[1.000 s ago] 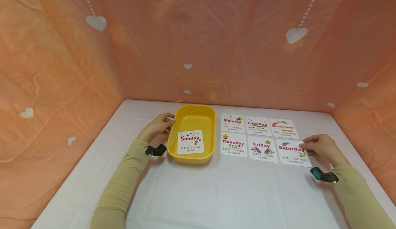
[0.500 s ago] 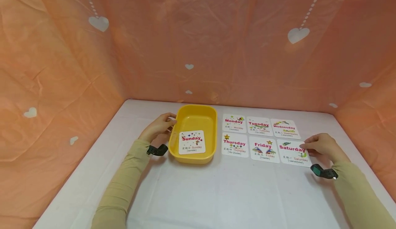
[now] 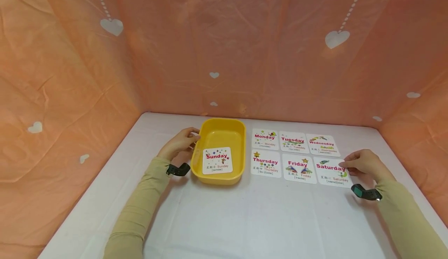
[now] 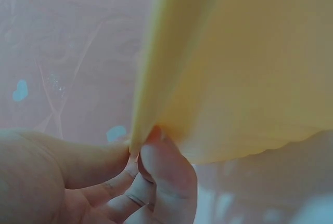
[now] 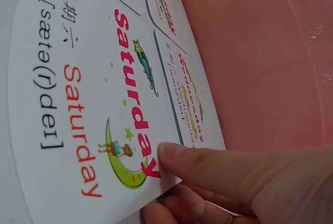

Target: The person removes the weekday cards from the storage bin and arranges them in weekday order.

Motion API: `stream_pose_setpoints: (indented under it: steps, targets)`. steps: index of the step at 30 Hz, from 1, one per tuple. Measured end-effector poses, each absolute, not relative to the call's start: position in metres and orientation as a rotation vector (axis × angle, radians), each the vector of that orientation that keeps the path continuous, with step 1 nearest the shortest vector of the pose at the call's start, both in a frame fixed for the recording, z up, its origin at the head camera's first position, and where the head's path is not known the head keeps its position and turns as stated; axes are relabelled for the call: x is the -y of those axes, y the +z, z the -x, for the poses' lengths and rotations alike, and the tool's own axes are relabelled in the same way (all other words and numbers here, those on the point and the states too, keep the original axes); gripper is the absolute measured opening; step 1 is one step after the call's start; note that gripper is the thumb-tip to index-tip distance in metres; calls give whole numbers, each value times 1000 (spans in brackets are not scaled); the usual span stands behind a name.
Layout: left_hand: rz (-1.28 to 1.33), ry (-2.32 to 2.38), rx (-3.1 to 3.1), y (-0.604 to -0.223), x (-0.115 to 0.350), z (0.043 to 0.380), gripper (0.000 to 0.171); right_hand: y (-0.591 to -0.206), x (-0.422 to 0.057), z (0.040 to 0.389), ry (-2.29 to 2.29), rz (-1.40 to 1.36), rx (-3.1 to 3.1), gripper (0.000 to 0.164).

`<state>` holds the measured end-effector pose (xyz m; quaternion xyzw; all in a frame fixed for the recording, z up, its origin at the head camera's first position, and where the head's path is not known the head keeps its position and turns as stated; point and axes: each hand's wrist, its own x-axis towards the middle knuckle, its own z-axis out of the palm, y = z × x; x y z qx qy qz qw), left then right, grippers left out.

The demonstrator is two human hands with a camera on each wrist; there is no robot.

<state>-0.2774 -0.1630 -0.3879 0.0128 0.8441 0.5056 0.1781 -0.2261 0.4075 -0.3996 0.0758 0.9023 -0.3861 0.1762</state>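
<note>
My left hand (image 3: 179, 144) pinches the left rim of a yellow plastic tray (image 3: 227, 126); in the left wrist view, thumb and index finger meet on its edge. A white "Sunday" card (image 3: 217, 161) lies face up in the near part of the tray. At the right, my right hand (image 3: 367, 165) grips the right edge of the "Saturday" card (image 3: 329, 173). The right wrist view shows that thumb on the card's printed face, with the other fingers under its edge.
Left of and behind the "Saturday" card lie the "Friday" (image 3: 299, 169), "Thursday" (image 3: 266, 164), "Monday" (image 3: 265, 139), "Tuesday" (image 3: 293, 142) and "Wednesday" (image 3: 322, 145) cards, in two rows on the white tabletop (image 3: 262, 220). Orange heart-patterned curtains (image 3: 280, 64) surround the back and sides.
The right hand and the "Saturday" card's near edge have shifted up very slightly. Both hands keep their grips, and the tray and other cards stay put. The head view has shifted a little.
</note>
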Motion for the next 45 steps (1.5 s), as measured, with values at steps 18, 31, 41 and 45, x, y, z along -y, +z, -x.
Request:
stream_pose_setpoints:
  steps: [18, 31, 41, 45]
  targets:
    - [-35, 1430, -2380, -390, 166, 277, 37, -389, -408, 227, -1231, -73, -2579, 58]
    - [-40, 1434, -2387, -388, 163, 275, 37, -372, -362, 244, -1490, 130, -2478, 55]
    - [-52, 1500, -2380, -392, 163, 276, 34, -372, -314, 261, -1564, 205, -2364, 51]
    - [-70, 1507, -2382, -393, 164, 276, 35, -370, -290, 268, -1565, 229, -2345, 50]
